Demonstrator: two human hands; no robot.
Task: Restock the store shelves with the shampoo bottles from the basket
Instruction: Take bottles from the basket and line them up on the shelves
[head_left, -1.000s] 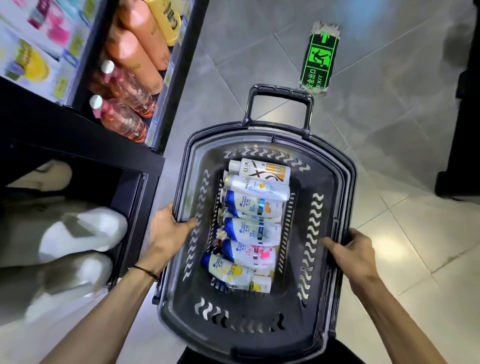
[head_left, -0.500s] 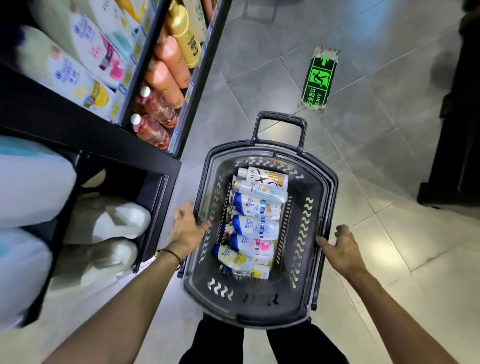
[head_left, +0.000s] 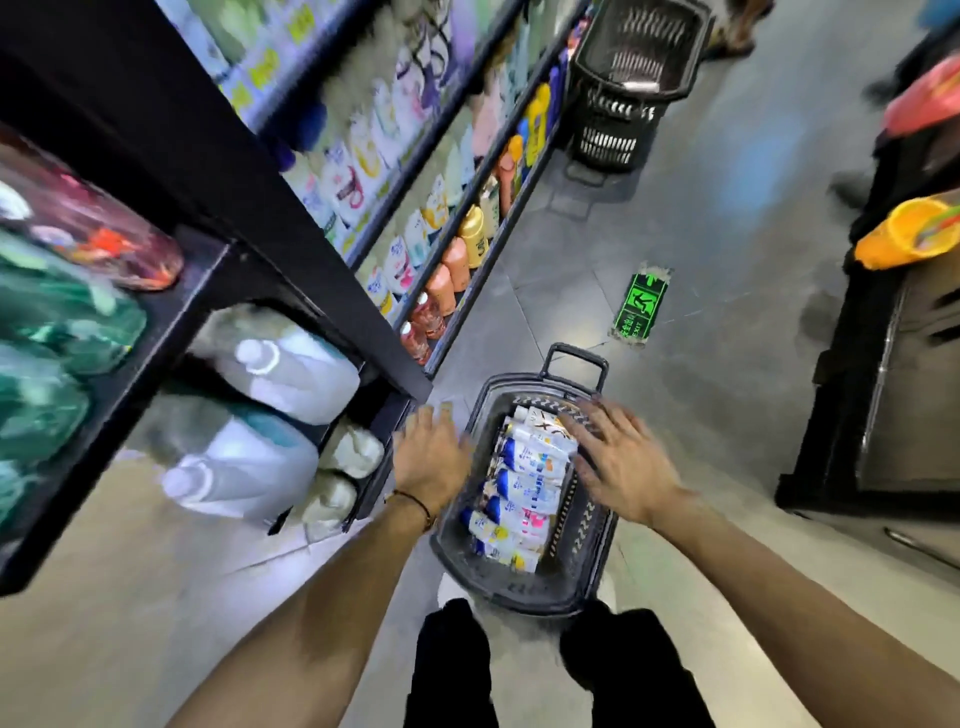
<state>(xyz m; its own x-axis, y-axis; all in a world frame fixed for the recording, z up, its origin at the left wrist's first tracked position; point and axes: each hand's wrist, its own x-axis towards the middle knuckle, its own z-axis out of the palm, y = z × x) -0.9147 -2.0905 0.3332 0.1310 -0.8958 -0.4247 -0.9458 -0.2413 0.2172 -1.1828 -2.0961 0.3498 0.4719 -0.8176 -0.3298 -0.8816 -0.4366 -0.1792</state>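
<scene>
Two hands, left (head_left: 431, 460), right (head_left: 621, 465), over basket (head_left: 524, 592)

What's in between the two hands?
In the head view, the row of shampoo bottles lying in the black basket shows between the left hand and the right hand.

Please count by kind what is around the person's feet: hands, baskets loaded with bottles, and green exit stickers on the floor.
Hands: 2, the left hand and the right hand
Basket holding shampoo bottles: 1
Green exit sticker: 1
Total: 4
</scene>
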